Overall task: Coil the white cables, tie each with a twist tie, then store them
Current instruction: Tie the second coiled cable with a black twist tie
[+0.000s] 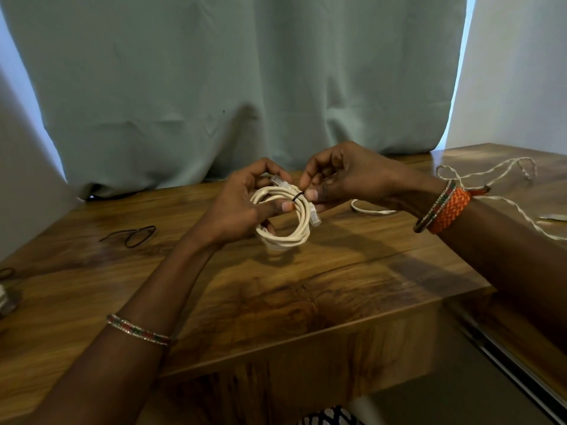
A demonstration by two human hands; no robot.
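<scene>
Carefully, above the tabletop [276, 289], the left hand [242, 207] grips the coiled white Ethernet cable [285, 214] while the right hand [340, 179] pinches the black twist tie [298, 196], best twisted snugly.

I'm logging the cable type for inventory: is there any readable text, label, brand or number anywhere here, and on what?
None readable. The coiled white cable held in both hands shows no legible print on its jacket. Its clear plastic plug and the thin black twist tie carry no visible marking.
</scene>
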